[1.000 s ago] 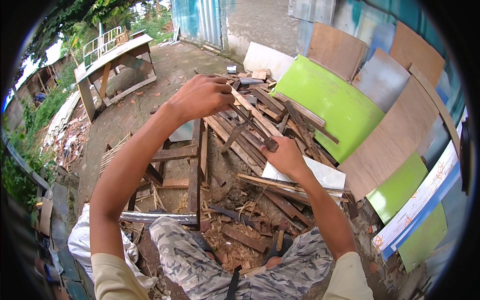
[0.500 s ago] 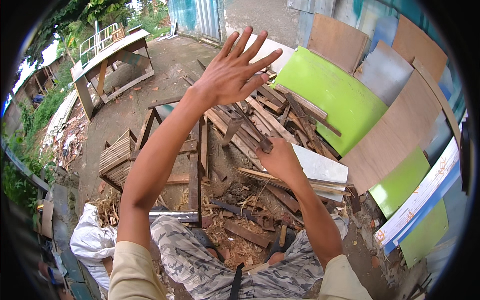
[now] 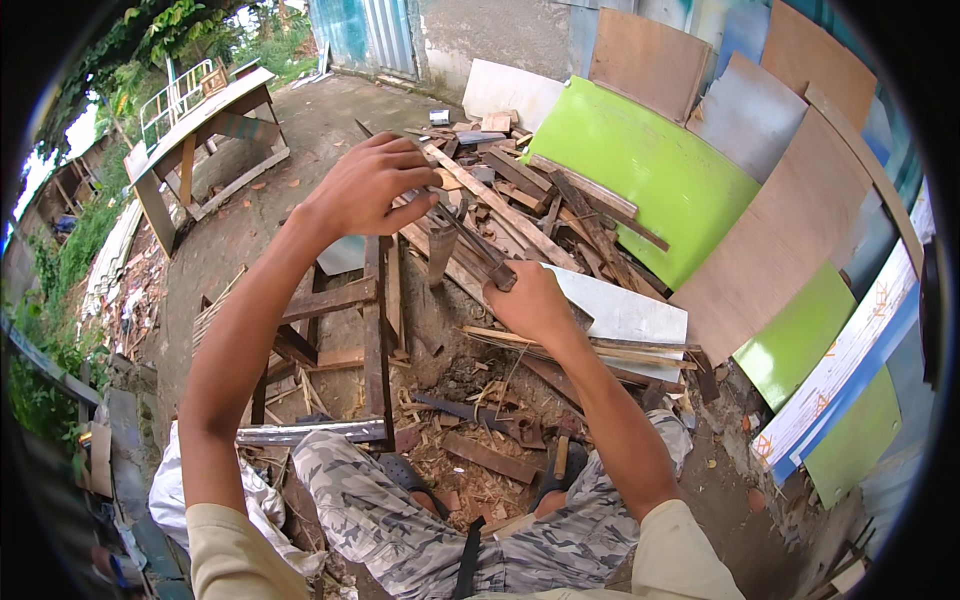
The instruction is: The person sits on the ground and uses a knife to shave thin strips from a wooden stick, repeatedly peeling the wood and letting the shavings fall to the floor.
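The tool (image 3: 503, 275) slants from the right grip (image 3: 530, 300) to past the left grip (image 3: 365, 185), before the pile (image 3: 505, 213). A frame (image 3: 375, 345) stands left of the pile; right of it, boards (image 3: 650, 180) lean along the wall (image 3: 490, 38). Scraps (image 3: 490, 458) lie between the feet (image 3: 410, 480). Far ahead, at left, stands the worktop (image 3: 205, 118).

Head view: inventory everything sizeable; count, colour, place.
Long tool: one, dark, centre
Upright post: one, brown, beneath the tool
Scrap wood: many, brown, centre
White board: one, white, right of centre
Lime panels: three, green, right
Plywood boards: several, brown, upper right
Banded sheet: one, white and blue, right
Wooden frame: one, dark brown, left of centre
Table: one, pale, upper left
Sack: one, white, lower left
Trousers: one pair, grey camouflage, bottom
Left hand: one, over the tool
Right hand: one, gripping the tool
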`<control>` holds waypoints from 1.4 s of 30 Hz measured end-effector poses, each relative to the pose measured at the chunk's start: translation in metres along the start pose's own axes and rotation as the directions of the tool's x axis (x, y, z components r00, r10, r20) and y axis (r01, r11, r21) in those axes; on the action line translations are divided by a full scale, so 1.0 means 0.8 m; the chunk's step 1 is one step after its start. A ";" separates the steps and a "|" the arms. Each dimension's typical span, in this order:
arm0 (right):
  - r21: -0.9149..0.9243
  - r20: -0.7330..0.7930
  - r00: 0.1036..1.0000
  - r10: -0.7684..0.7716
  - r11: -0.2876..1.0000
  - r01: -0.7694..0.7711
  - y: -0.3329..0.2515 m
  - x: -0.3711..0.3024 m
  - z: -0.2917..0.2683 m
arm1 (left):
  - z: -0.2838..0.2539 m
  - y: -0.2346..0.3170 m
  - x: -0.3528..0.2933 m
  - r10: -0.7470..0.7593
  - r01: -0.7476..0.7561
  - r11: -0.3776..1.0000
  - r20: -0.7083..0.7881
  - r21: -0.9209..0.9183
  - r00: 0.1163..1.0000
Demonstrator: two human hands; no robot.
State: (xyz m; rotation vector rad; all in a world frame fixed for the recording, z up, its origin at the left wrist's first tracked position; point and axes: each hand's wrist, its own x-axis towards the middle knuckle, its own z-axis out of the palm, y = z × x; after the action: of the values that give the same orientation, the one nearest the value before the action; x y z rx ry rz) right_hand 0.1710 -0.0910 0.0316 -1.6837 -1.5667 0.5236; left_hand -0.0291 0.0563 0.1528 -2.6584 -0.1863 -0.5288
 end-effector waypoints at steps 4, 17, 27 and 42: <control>-0.055 -0.061 0.996 -0.063 0.997 0.060 0.007 0.011 0.002 | 0.005 -0.002 -0.017 0.085 -0.083 0.996 -0.098 0.022 0.992; -0.156 0.043 0.993 -0.106 0.981 0.111 -0.017 0.061 -0.016 | 0.021 -0.040 -0.026 0.019 0.030 0.980 -0.241 0.197 0.970; -0.083 0.091 0.994 0.057 0.995 -0.049 -0.038 0.047 -0.013 | 0.029 -0.055 -0.004 -0.040 0.052 0.997 -0.180 0.058 0.983; -0.244 0.156 0.986 0.050 0.970 -0.010 0.036 0.100 0.036 | 0.114 -0.049 -0.077 -0.084 0.088 0.996 -0.278 0.003 0.957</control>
State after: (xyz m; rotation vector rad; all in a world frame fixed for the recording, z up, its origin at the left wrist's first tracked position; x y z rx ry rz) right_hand 0.1814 -0.0053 0.0078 -1.8898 -1.7843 0.5111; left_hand -0.0628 0.1282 0.0669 -2.5345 -0.2210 -0.9164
